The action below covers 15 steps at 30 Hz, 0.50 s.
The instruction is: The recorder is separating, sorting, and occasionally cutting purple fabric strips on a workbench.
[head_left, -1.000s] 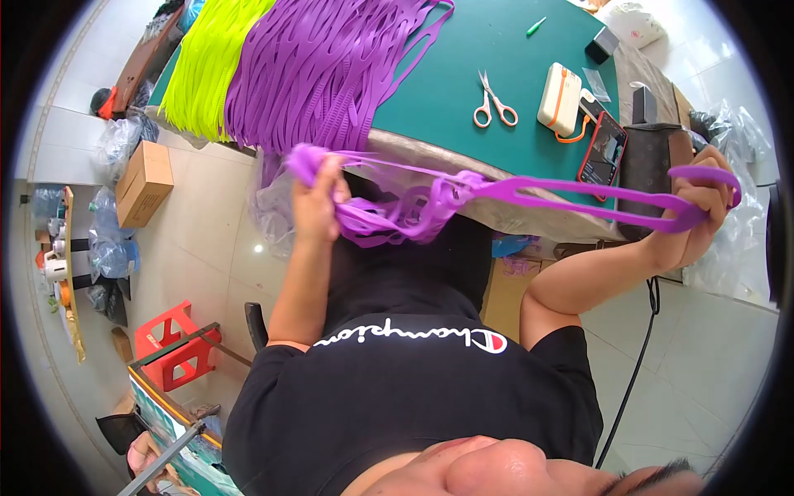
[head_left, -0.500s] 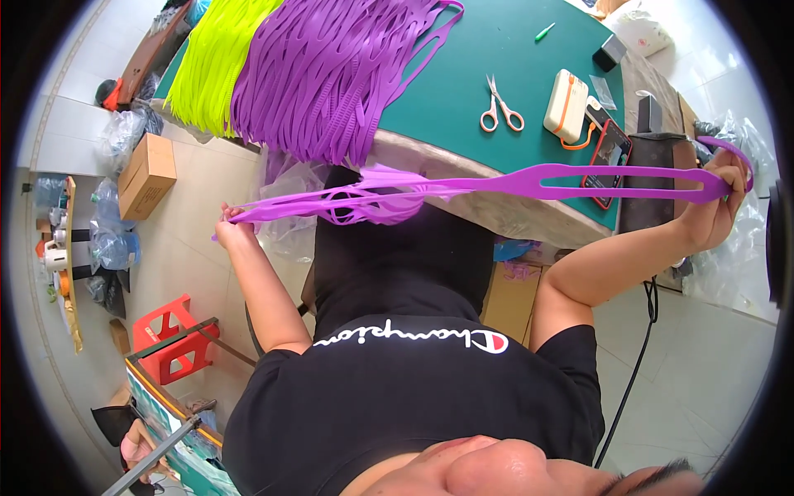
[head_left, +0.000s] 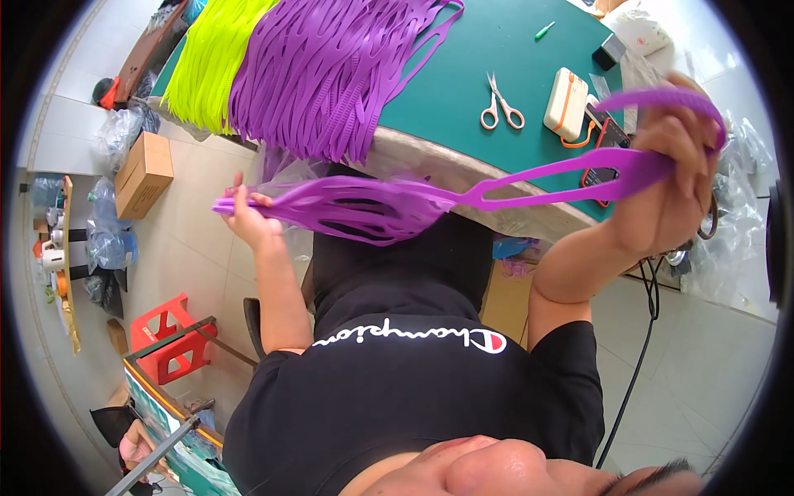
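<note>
Stretched across my lap is a bundle of purple slotted rubbery straps [head_left: 356, 202]. My left hand [head_left: 251, 217] is closed around the gathered left end, with the strap tips sticking out past the fingers. My right hand [head_left: 670, 178], raised at the right and blurred, grips the other end; one long open loop runs from it to the bundle. A ribbed purple tail curls over its knuckles. On the table beyond lie a large pile of similar purple straps [head_left: 318, 78] and a lime-yellow pile [head_left: 211, 62] beside it.
The green table [head_left: 463, 99] bears scissors [head_left: 500, 103], a cream case with orange trim [head_left: 566, 103], a phone [head_left: 608, 153], a small green tool [head_left: 543, 31] and a dark block [head_left: 609, 52]. A cardboard box [head_left: 143, 178] and red stool [head_left: 174, 339] stand left.
My right hand has moved left and nearer, its strap tail now arching up. My left hand has shifted slightly right, and the bundle between them has slackened and spread.
</note>
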Tool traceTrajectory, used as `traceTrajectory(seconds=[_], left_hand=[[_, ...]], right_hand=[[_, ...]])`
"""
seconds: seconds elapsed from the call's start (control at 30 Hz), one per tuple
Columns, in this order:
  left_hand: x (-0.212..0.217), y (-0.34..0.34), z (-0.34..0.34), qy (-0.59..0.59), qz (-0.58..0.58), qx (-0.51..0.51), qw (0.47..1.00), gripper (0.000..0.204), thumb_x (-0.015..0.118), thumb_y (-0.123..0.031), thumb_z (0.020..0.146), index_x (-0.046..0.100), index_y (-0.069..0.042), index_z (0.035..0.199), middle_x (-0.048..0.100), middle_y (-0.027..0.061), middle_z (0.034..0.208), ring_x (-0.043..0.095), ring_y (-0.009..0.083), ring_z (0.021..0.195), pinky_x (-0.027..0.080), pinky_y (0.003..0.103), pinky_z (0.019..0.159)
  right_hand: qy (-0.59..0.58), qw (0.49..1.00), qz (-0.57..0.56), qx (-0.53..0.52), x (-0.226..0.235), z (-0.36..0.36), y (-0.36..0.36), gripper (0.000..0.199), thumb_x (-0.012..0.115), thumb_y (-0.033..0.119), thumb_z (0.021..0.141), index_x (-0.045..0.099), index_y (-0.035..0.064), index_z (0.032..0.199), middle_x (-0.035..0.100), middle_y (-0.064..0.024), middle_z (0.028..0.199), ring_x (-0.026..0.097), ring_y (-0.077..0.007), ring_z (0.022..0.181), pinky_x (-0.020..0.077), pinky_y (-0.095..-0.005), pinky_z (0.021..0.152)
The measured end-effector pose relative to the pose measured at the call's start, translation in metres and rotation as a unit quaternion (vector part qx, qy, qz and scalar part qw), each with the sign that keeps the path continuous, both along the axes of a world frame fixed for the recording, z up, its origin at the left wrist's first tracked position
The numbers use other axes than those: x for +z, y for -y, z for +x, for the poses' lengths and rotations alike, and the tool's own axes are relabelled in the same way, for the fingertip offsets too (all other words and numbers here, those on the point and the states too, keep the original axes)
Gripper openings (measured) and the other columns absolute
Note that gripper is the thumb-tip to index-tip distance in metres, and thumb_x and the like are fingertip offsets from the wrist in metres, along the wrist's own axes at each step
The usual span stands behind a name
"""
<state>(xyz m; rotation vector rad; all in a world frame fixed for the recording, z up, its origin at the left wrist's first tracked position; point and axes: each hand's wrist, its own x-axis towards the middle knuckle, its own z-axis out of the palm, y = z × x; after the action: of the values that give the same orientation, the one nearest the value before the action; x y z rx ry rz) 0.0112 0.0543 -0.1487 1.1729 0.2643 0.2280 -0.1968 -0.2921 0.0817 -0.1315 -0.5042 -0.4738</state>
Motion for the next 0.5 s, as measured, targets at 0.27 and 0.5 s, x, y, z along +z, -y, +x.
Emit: traceTrajectory(seconds=[0.27,0.5], left_hand=[[0.055,0.106,-0.110,0.147,0.158,-0.487,0.846,0.035,0.070,-0.004,0.080,0.059,-0.002,0.114,0.060,0.0128,0.122,0.057,0.0177,0.110,0.044,0.032,0.094],[0.044,0.134,-0.131,0.139,0.226,-0.503,0.823,0.021,0.076,-0.008,0.077,0.063,-0.001,0.093,0.066,0.0082,0.081,0.064,0.0160,0.075,0.050,0.030,0.069]], right_hand=[[-0.006,0.994,-0.106,0.011,0.012,0.027,-0.027,0.010,0.048,0.001,0.094,0.038,-0.0009,0.091,0.038,-0.0088,0.089,0.040,-0.0157,0.069,0.0395,-0.0256,0.060],[0.038,0.995,-0.092,0.023,0.033,0.023,-0.023,0.009,0.046,-0.003,0.092,0.037,-0.0011,0.092,0.037,-0.0098,0.089,0.040,-0.0163,0.070,0.0393,-0.0266,0.061]])
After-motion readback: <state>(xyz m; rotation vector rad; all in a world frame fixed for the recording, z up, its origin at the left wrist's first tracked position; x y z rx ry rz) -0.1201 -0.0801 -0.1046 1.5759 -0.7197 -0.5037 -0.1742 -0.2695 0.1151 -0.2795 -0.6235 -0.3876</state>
